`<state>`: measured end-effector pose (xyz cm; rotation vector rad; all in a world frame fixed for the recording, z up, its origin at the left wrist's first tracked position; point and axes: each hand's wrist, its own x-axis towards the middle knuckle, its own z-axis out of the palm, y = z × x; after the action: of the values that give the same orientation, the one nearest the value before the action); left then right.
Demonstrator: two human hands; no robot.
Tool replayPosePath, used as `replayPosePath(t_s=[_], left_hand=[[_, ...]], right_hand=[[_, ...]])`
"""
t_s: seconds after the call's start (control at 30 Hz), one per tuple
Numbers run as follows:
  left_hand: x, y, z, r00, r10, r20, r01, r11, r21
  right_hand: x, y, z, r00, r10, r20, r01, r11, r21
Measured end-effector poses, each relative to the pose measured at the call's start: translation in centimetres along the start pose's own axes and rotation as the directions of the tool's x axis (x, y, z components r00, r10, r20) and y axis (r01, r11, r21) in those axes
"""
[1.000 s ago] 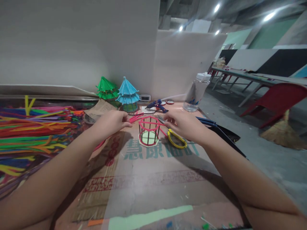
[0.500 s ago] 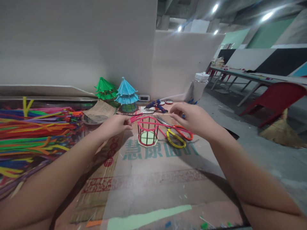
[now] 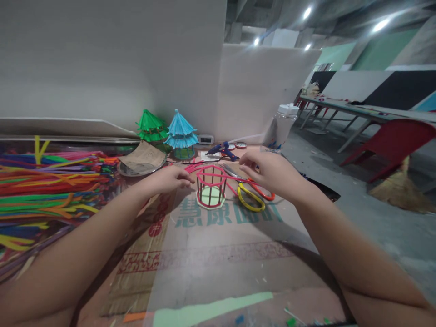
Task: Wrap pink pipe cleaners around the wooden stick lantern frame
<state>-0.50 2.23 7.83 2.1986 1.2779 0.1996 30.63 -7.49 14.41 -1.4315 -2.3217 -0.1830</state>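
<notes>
A small cage of pink pipe cleaners (image 3: 211, 185) stands on a pale green base in the middle of the cardboard sheet (image 3: 218, 245). My left hand (image 3: 168, 178) lies just left of it, fingers loosely stretched toward the cage, with nothing seen in them. Loose pink pipe-cleaner strands (image 3: 191, 167) lie just behind those fingers. My right hand (image 3: 269, 171) hovers to the right of the cage, fingers half curled and apart, empty. Under it lie scissors (image 3: 251, 198) with one yellow and one orange handle.
A big pile of coloured pipe cleaners (image 3: 51, 186) fills the left. Green (image 3: 151, 126) and blue (image 3: 180, 131) paper pagodas, a blue glue gun (image 3: 223, 150) and a clear bottle (image 3: 281, 129) stand at the back. A red chair (image 3: 391, 141) and a broom (image 3: 400, 190) are at right.
My right hand lifted off the scissors and now hovers over them. My left hand dropped a little and let go of the pink strands it was pinching.
</notes>
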Motion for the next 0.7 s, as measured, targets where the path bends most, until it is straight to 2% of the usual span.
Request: replayPosePath(t_s=[0.17, 0.3, 0.37, 0.5, 0.6, 0.7], left_hand=[[-0.3, 0.6, 0.7, 0.985, 0.151, 0.088, -0.135, 0.977, -0.166], [-0.5, 1.6, 1.3, 0.991, 0.123, 0.044, -0.117, 0.986, -0.116], [-0.6, 2.1, 1.6, 0.988, 0.155, -0.002, -0.154, 0.984, -0.086], [-1.0, 3.0, 1.9, 0.929, 0.359, -0.086, -0.352, 0.932, 0.085], [-1.7, 3.8, 1.9, 0.876, 0.472, -0.098, -0.439, 0.865, 0.242], [-2.4, 4.7, 2.0, 0.852, 0.514, -0.098, -0.451, 0.816, 0.363]], right_hand=[[-0.1, -0.1, 0.3, 1.0, -0.012, -0.003, 0.012, 1.0, -0.004], [0.0, -0.1, 0.6, 0.999, -0.034, -0.005, 0.034, 0.999, 0.005], [0.1, -0.2, 0.9, 0.994, -0.089, -0.068, 0.09, 0.996, 0.007], [0.0, -1.4, 1.4, 0.922, -0.287, -0.259, 0.304, 0.952, 0.027], [-0.4, -3.0, 1.6, 0.9, -0.369, -0.234, 0.394, 0.916, 0.071], [-0.7, -4.0, 1.9, 0.919, -0.359, -0.164, 0.376, 0.923, 0.085]])
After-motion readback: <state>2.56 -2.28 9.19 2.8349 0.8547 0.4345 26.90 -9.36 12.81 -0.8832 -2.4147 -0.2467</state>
